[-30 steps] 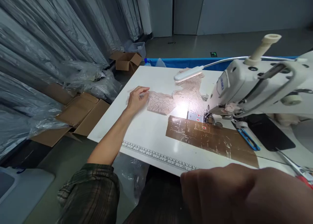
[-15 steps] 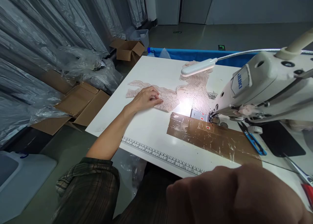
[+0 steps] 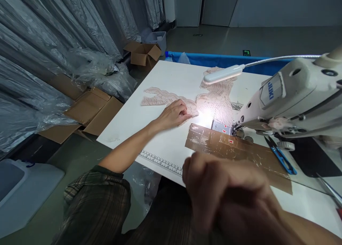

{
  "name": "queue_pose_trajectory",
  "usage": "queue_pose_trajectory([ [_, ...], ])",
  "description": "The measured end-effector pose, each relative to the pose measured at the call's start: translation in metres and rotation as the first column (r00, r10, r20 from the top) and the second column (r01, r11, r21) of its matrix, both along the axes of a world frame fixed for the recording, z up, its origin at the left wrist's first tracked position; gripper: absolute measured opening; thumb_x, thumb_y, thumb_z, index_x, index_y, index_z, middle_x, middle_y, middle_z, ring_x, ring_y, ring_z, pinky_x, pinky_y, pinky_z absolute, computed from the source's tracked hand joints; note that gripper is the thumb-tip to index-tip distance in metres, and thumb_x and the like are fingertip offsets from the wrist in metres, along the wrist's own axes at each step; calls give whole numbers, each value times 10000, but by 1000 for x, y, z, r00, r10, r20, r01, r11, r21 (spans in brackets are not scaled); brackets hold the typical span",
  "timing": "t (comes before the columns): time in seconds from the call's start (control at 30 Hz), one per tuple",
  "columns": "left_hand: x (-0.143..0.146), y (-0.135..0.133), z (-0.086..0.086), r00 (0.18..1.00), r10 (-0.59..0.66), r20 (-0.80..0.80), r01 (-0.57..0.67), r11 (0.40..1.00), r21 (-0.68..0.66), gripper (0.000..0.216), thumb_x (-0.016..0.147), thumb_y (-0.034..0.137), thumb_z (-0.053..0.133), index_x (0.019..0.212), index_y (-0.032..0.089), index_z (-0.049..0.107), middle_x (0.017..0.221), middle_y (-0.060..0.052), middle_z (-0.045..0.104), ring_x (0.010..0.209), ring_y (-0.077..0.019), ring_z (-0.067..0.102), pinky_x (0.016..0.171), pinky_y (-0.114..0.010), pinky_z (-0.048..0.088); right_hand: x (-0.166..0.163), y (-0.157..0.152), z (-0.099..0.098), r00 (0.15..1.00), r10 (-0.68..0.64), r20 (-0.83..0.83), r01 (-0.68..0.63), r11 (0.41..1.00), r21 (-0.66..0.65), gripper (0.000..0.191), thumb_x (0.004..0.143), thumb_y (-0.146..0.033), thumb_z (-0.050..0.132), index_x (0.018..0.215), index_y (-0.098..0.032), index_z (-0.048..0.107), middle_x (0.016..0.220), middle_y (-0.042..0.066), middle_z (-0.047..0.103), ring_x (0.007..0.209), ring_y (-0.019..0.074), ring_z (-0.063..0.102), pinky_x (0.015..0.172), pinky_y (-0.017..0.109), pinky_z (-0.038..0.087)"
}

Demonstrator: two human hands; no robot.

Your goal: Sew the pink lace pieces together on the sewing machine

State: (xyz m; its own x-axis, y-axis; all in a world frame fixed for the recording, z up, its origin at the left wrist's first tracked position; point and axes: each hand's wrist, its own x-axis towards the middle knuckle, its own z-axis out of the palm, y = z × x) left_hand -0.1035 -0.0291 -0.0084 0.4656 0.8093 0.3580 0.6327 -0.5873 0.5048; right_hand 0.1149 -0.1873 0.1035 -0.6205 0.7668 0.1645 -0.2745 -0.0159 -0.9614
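My left hand (image 3: 174, 114) rests on a strip of pale pink lace (image 3: 160, 98) spread on the white sewing table (image 3: 149, 131), fingers curled and pressing the lace near its right end. More lace (image 3: 217, 98) lies under the lamp, leading to the needle of the cream sewing machine (image 3: 291, 98). My right hand (image 3: 229, 195) is very close to the camera, blurred, raised above the table's near edge with fingers curled; whether it holds anything is not visible.
A brown taped patch (image 3: 235, 150) covers the table before the needle. Blue snips (image 3: 280, 154) lie under the machine arm. A printed ruler (image 3: 160, 162) runs along the front edge. Cardboard boxes (image 3: 88, 113) and plastic-wrapped rolls (image 3: 53, 41) stand at the left.
My left hand slid rightward along the lace toward the machine, uncovering the strip's left end. My right hand rose and moved left, closer to the camera.
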Motion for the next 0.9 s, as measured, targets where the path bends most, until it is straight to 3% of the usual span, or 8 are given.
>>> queue_pose_trajectory([
  [0.17,-1,-3,5,998,59,28,-56,992,-110,263,963,299,557,737,171,599,1002,-59,640,860,-163,610,773,-308,487,-30,59,-34,937,-319,141,291,938,189,142,918,-254,615,850,-220,735,758,7,667,661,125,565,608,276,478],
  [0.33,-3,-5,10,994,87,61,-75,980,-184,243,907,262,600,690,160,637,1081,-52,666,806,-133,612,745,-285,481,-20,110,-99,650,-652,390,461,746,480,343,930,-347,508,1109,-150,725,1037,135,688,825,225,626,724,424,541],
  [0.47,-3,-5,6,993,72,90,-56,984,-167,223,888,261,611,692,163,650,1078,-55,678,816,-136,630,766,-287,498,-11,121,-123,560,-713,421,136,581,803,458,973,-326,437,1368,-183,619,1403,184,585,1266,341,507,972,546,469],
  [0.6,-6,7,-2,971,147,191,-124,984,-124,227,931,296,585,740,178,617,1062,-68,680,965,-173,649,897,-317,519,-12,117,-125,479,-688,545,-137,555,821,418,1012,-307,386,1340,-248,637,1424,119,611,1315,350,475,980,548,422],
  [0.67,-18,22,-6,863,333,379,-286,942,-177,247,956,355,580,779,185,597,993,-67,685,1009,-192,649,930,-336,527,-13,115,-125,451,-704,548,-143,550,823,415,1012,-298,378,1331,-249,640,1423,120,613,1305,344,486,972,534,419],
  [0.73,-42,42,-7,590,536,604,-401,843,-358,313,978,445,557,797,190,566,893,-64,684,970,-208,667,871,-343,559,-14,115,-124,442,-717,539,-138,539,831,409,1013,-294,370,1309,-246,648,1413,122,619,1293,338,498,965,523,418],
  [0.8,-77,60,-3,318,590,742,-335,802,-495,323,1002,455,512,836,185,574,919,-85,702,1014,-221,676,874,-352,572,-14,115,-126,444,-725,527,-136,526,839,402,1017,-296,362,1285,-234,654,1397,121,630,1279,331,509,953,507,420],
  [0.9,-137,70,11,35,639,769,-329,734,-594,254,1019,331,451,905,170,611,1001,-100,726,1136,-204,648,965,-339,553,-13,116,-129,452,-737,502,-138,498,856,398,1023,-297,352,1271,-213,651,1378,129,639,1259,321,523,935,484,418],
])
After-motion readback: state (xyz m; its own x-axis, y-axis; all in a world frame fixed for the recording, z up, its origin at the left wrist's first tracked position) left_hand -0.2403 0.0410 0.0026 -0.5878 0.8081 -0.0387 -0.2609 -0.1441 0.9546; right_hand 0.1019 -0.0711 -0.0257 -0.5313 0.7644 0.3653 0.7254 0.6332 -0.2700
